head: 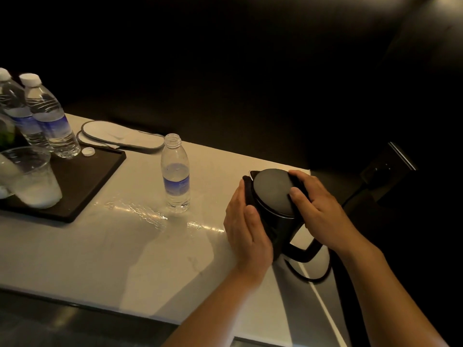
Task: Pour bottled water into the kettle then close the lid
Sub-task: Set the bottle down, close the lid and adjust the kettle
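A black electric kettle stands near the right end of the pale counter, its round lid down flat. My left hand lies flat against the kettle's left side. My right hand rests over the right side, thumb on the lid's edge. An uncapped water bottle, partly full, stands upright on the counter to the left of the kettle, apart from both hands. Its white cap lies on the black tray.
A black tray at the left holds two capped water bottles and a clear plastic cup. White slippers lie behind it. The kettle's cord loops at the counter's right edge. A wall socket sits at the right.
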`<state>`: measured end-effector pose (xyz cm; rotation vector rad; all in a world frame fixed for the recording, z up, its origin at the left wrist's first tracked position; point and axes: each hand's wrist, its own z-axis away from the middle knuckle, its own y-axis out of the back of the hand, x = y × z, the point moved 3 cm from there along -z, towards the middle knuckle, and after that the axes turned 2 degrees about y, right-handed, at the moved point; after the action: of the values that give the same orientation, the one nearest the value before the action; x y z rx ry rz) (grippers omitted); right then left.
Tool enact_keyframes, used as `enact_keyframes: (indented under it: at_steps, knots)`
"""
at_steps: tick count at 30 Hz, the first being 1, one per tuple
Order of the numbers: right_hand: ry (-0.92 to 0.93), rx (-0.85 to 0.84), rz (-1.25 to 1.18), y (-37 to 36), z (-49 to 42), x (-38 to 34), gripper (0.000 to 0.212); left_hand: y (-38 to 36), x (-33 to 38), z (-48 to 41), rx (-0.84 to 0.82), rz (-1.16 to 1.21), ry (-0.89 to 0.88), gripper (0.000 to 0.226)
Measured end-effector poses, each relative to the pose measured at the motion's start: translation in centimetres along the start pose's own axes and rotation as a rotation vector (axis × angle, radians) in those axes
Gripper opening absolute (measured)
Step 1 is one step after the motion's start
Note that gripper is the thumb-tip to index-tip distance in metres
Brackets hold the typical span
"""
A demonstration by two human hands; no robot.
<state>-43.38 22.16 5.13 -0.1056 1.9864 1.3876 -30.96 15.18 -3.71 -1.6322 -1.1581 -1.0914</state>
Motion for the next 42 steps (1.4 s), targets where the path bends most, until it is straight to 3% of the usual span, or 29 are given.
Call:
enact_keyframes:
  at_steps: [4, 10, 12, 16, 20, 24, 28, 36, 42]
  knots:
    - [0.025, -0.04, -0.015, 0.2, -0.3, 0.3, 0.056, 1.0, -3.0, -0.5, -0.075, 0.181, 0.127, 0.048]
    - [0.041, -0.089, -0.094, 0.5, -0.8, 0.5, 0.051, 1.6, -2.5, -2.1, -0.112, 0.222, 0.415, 0.052]
    - [0.041, -0.088, -0.109, 0.6, -1.0, 0.4, 0.053, 1.0, -0.8, -1.5, -0.099, 0.206, 0.374, 0.05]
    - [-0.001, -0.099, -0.079, 0.5, -1.3, 0.8, 0.047, -0.1, 1.7, 1.2, -0.021, 0.013, 0.12, 0.052]
    - [-0.091, -0.126, -0.083, 0.4, -1.6, 1.7, 0.043, 0.2, -0.1, 2.0, -0.042, -0.066, -0.007, 0.053]
    - [-0.127, -0.13, -0.14, 0.4, -1.8, 1.7, 0.052, 1.5, -3.5, 0.9, -0.053, 0.08, 0.1, 0.049]
    - [-0.127, -0.145, -0.196, 0.6, -2.6, 1.3, 0.036, 2.0, -4.2, -1.5, -0.129, 0.196, 0.35, 0.053]
    - [-0.102, -0.147, -0.379, 1.1, -4.2, 0.4, 0.023, 0.5, -0.3, -2.1, -0.164, 0.257, 0.297, 0.055]
    - [-0.106, -0.132, -0.421, 1.0, -4.4, 0.3, 0.024, 1.0, -3.0, -4.5, -0.361, 0.286, 0.305, 0.051]
